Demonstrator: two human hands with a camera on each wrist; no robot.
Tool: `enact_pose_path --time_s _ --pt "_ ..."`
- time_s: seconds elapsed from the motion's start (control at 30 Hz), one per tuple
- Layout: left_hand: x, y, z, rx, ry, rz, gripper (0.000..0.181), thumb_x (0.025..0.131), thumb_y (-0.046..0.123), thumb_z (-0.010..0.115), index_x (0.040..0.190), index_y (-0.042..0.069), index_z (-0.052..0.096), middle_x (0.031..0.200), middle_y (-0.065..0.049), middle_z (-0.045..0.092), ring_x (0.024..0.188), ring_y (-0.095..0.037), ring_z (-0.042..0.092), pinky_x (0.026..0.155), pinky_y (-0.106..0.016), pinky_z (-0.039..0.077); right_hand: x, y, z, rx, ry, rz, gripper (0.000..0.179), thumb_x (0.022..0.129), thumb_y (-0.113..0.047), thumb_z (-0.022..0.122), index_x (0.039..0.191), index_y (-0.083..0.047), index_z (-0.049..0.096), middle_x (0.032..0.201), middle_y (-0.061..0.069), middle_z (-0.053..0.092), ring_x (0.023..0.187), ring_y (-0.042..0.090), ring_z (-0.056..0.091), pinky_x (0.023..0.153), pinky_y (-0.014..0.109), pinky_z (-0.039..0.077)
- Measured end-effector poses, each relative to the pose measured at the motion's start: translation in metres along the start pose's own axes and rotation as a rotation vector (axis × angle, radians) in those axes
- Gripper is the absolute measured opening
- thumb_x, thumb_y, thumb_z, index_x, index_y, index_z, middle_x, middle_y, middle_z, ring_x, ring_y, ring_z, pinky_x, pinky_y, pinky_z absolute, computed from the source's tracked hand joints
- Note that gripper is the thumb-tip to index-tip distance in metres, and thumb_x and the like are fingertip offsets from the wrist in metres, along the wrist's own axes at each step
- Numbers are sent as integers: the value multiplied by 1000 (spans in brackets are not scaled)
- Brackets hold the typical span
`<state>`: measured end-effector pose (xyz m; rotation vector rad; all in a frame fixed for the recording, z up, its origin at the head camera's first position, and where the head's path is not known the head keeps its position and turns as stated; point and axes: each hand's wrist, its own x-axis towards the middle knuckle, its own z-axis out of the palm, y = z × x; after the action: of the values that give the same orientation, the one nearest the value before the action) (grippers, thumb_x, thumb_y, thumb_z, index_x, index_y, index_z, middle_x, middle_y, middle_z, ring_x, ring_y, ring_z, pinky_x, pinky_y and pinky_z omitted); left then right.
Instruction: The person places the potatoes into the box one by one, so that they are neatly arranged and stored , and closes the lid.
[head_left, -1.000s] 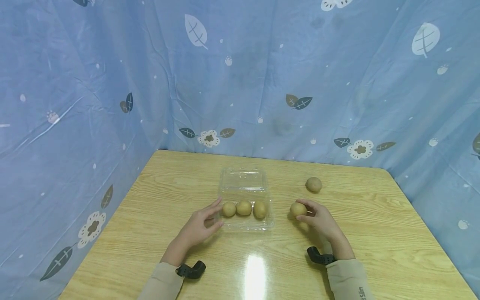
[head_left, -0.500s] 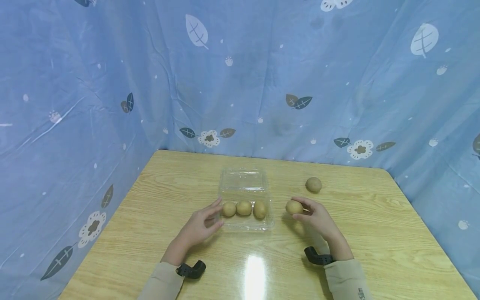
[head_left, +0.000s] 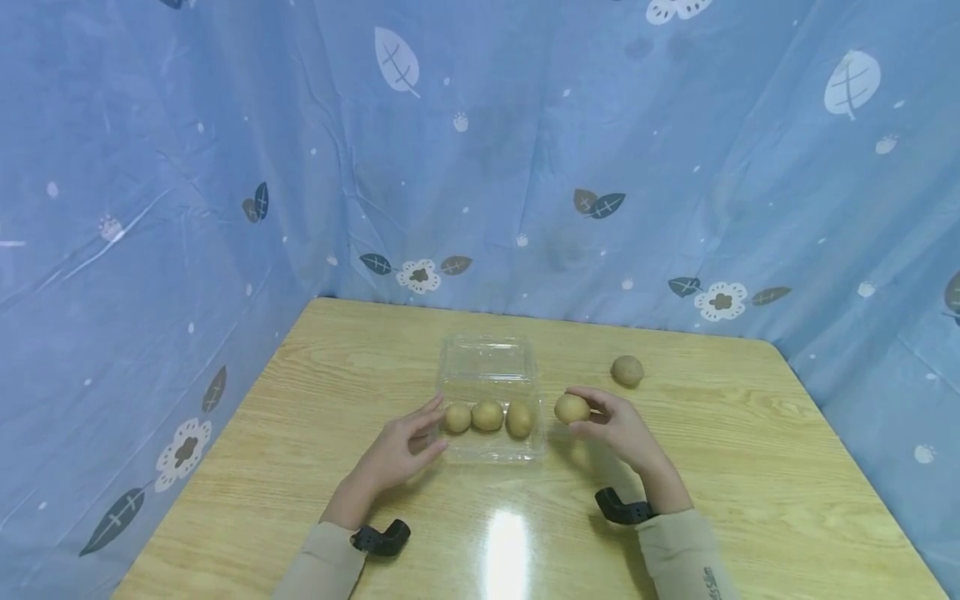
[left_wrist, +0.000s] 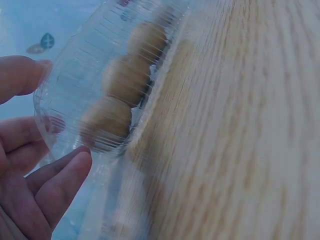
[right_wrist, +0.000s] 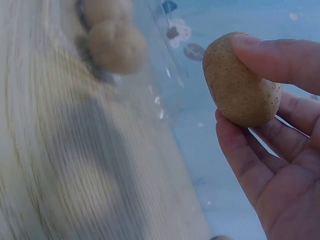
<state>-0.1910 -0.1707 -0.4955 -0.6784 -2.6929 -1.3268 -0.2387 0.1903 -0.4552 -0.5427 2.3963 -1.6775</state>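
Observation:
A clear plastic clamshell box (head_left: 491, 454) lies with its lid folded back. Three potatoes (head_left: 487, 415) sit in a row inside it. My left hand (head_left: 396, 450) holds the box's left side between thumb and fingers; the left wrist view shows the fingers at its ribbed wall (left_wrist: 75, 75). To the right of the box, my right hand (head_left: 618, 425) pinches a speckled potato (right_wrist: 240, 82) between thumb and fingers. That potato is raised above the table, close to the box's right wall, and casts a shadow below.
Another, darker brown potato (head_left: 627, 371) lies on the wooden table (head_left: 337, 350), beyond my right hand. A blue leaf-patterned curtain (head_left: 495, 167) hangs along the back and sides. Each wrist wears a black camera mount.
My right hand has lifted the potato and carried it left, nearer to the box. My left hand, the box and the other potatoes have stayed in place.

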Motion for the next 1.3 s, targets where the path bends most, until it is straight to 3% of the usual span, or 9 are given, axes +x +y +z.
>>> enact_pose_path --time_s 0.23,0.53,0.93,1.3 --pt "2 -1 0 13 12 6 53 92 31 62 136 4 50 153 -8 32 125 -28 52 95 -31 52 6 -10 13 3 -23 -100 54 82 -10 73 130 3 53 134 23 51 108 12 59 88 21 55" --pt "2 1 -1 16 10 -8 54 91 31 62 136 5 50 153 -7 32 124 -28 53 96 -32 52 12 -21 36 20 -87 -89 56 82 -11 73 132 3 51 134 21 52 115 34 57 89 22 55" --pt "0 0 0 7 7 -5 56 92 37 61 137 5 50 153 -6 32 123 -28 53 96 -32 52 27 -29 72 28 -219 -122 55 84 -11 71 133 3 50 137 22 49 116 35 57 90 26 56" --pt "0 0 1 3 8 3 57 92 40 60 137 5 50 154 -6 31 125 -29 51 96 -32 52 36 -31 86 -24 -258 -145 53 84 -10 71 132 3 52 135 18 53 118 33 55 99 34 52"
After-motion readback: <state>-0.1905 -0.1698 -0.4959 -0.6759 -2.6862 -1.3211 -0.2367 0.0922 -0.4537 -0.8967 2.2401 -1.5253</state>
